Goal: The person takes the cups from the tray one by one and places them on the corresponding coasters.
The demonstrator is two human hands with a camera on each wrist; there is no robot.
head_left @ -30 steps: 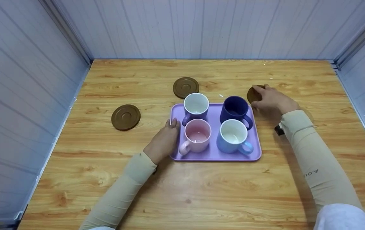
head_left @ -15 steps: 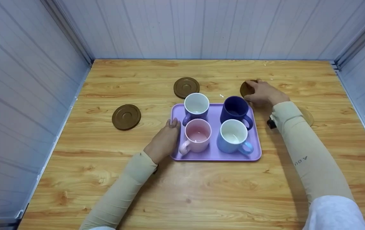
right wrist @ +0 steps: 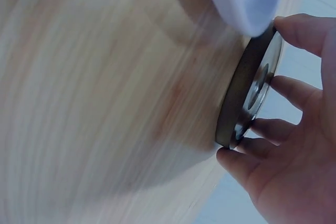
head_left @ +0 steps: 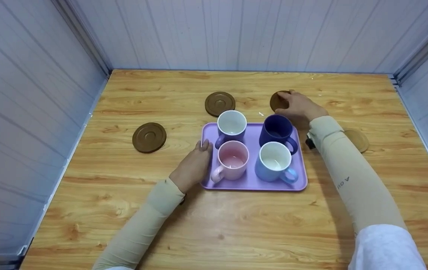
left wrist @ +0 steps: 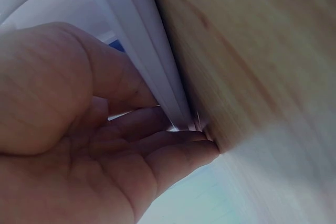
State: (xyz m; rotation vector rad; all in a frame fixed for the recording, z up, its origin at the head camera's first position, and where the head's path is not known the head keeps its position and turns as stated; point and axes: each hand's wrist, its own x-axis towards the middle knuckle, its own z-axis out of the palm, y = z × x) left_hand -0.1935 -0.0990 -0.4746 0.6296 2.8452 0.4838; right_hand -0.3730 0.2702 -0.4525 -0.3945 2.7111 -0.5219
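A lilac tray [head_left: 251, 183] bears a pink mug [head_left: 229, 172], a light blue mug [head_left: 264, 170], a navy mug [head_left: 268, 138] and a purple-grey mug with a white inside [head_left: 232, 135]. At the tray's left side, my left hand [head_left: 193, 167] grips the rim; in the left wrist view the thumb lies inside the rim [left wrist: 142, 51] and the fingers outside. Behind the navy mug, my right hand [head_left: 300, 106] holds a round brown coaster [head_left: 277, 102] by its edges. The right wrist view shows thumb and fingers spread across this coaster [right wrist: 244, 90], low over the table.
One brown coaster [head_left: 219, 104] lies just behind the tray and another brown coaster [head_left: 149, 137] lies to its left. A light wooden coaster [head_left: 358, 140] is right of the tray, partly behind the right sleeve. Panel walls [head_left: 221, 33] border the wooden table [head_left: 206, 232].
My right hand has moved left and slightly back with the brown coaster, from right of the navy mug to behind it. The light coaster has come into view. My left hand stays put.
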